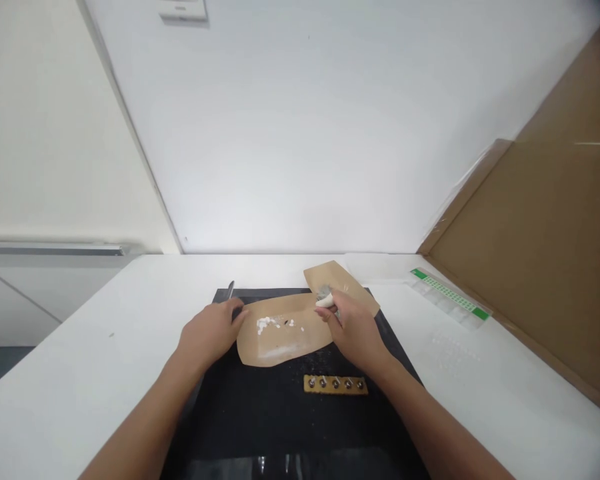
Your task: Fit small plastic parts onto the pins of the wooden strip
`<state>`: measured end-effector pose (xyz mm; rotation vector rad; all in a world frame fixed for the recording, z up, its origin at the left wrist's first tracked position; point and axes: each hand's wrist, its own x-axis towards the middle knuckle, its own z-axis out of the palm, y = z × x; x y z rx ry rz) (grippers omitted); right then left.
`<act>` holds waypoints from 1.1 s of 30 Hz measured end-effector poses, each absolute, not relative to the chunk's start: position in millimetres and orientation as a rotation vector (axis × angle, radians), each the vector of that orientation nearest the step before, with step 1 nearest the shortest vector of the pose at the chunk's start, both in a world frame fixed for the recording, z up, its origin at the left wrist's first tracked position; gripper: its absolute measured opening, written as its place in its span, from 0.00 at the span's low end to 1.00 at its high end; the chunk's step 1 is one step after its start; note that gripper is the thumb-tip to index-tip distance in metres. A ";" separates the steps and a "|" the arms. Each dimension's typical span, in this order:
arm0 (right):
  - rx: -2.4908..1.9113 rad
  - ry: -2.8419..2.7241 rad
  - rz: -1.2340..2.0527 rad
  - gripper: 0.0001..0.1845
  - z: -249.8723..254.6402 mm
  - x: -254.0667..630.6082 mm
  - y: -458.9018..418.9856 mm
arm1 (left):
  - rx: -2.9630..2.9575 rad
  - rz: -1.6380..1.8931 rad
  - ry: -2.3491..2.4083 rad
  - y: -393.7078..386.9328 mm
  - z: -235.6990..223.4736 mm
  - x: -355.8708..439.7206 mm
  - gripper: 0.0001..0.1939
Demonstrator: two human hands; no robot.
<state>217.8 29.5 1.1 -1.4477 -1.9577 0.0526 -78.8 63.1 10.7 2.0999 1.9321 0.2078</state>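
Your right hand (355,330) pinches a white, grey-tipped piece (324,301); white bits (263,324) lie leftward, nearer your left hand (213,330), its grip unclear beside the brown paper sheet (249,347) stretching lengthwise between both hands.

white wall (290,133) | white table (70,373) | brown cardboard (555,253), right

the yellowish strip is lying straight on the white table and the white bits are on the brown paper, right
Not quite: the head view shows the yellowish strip lying on the black mat. The white bits are on the brown paper, as you say.
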 end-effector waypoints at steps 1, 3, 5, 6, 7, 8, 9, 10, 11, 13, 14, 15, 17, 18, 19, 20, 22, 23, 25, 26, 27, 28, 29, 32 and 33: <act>-1.457 -1.985 0.025 0.11 1.5 217.8 29.2 | 2.090 0.238 1.974 60.8 14.0 -76.5 0.28; -1.446 -2.023 -0.021 0.12 3.7 217.2 27.9 | 2.081 0.379 2.048 56.4 22.3 -73.2 0.34; -1.410 -2.022 -0.030 0.12 7.0 214.9 25.3 | 2.040 0.577 2.010 51.7 31.4 -70.1 0.35; -1.390 -2.015 -0.020 0.12 8.8 212.9 23.6 | 2.026 0.636 1.909 48.9 35.7 -68.2 0.34; -1.370 -2.007 -0.010 0.12 10.3 210.4 21.6 | 2.023 0.694 1.791 45.7 39.6 -65.9 0.32; -1.346 -2.003 -0.004 0.13 11.5 207.4 19.6 | 2.037 0.725 1.663 42.0 42.9 -63.0 0.27; -1.316 -2.003 -0.006 0.14 12.3 204.1 17.7 | 2.073 0.714 1.512 38.1 45.7 -59.5 0.23; -1.285 -2.008 -0.018 0.14 12.6 200.7 15.9 | 2.104 0.707 1.366 33.8 47.9 -55.7 0.21; -1.255 -2.016 -0.048 0.14 12.5 197.3 14.4 | 2.100 0.669 1.228 29.5 49.4 -51.7 0.21; -1.210 -2.043 -0.153 0.15 11.3 191.6 12.7 | 2.035 0.588 1.051 21.7 50.4 -43.8 0.20; -1.198 -2.059 -0.214 0.15 10.5 189.4 12.5 | 1.985 0.549 1.007 18.6 49.8 -40.4 0.20; -1.194 -2.070 -0.272 0.14 9.9 187.6 12.7 | 1.930 0.512 0.990 16.2 48.6 -37.4 0.20; -1.201 -2.071 -0.355 0.14 9.3 185.3 13.5 | 1.828 0.476 1.001 13.6 44.6 -32.9 0.20; -1.210 -2.065 -0.374 0.14 9.3 184.4 13.9 | 1.789 0.481 1.013 13.3 42.1 -31.3 0.21; -1.220 -2.056 -0.389 0.14 9.4 183.7 14.2 | 1.762 0.500 1.025 13.4 39.6 -30.0 0.21; -1.227 -2.048 -0.400 0.14 9.5 183.0 14.3 | 1.748 0.527 1.031 13.8 37.3 -28.9 0.22; -1.219 -2.050 -0.422 0.13 9.2 181.6 13.9 | 1.751 0.582 1.046 14.6 33.8 -27.0 0.24; -1.206 -2.059 -0.434 0.13 8.7 181.0 13.6 | 1.767 0.601 1.060 14.8 32.8 -25.9 0.24; -1.175 -2.080 -0.444 0.12 7.6 180.3 13.2 | 1.817 0.625 1.086 14.3 32.2 -23.5 0.24; -1.168 -2.076 -0.439 0.12 7.2 180.2 13.3 | 1.842 0.638 1.089 13.9 32.3 -22.2 0.24; -1.170 -2.056 -0.431 0.11 7.0 180.1 13.6 | 1.865 0.652 1.085 13.3 32.3 -20.7 0.23; -1.182 -2.022 -0.421 0.11 7.0 180.1 14.2 | 1.884 0.668 1.077 12.9 32.2 -19.3 0.22; -1.193 -1.989 -0.409 0.11 6.9 180.0 14.8 | 1.901 0.690 1.072 12.7 31.7 -18.0 0.22; -1.173 -2.001 -0.392 0.11 5.8 178.9 16.9 | 1.967 0.750 1.088 14.0 28.1 -15.1 0.20; -1.154 -2.026 -0.393 0.11 5.2 178.3 17.5 | 1.990 0.770 1.091 14.9 26.5 -14.6 0.19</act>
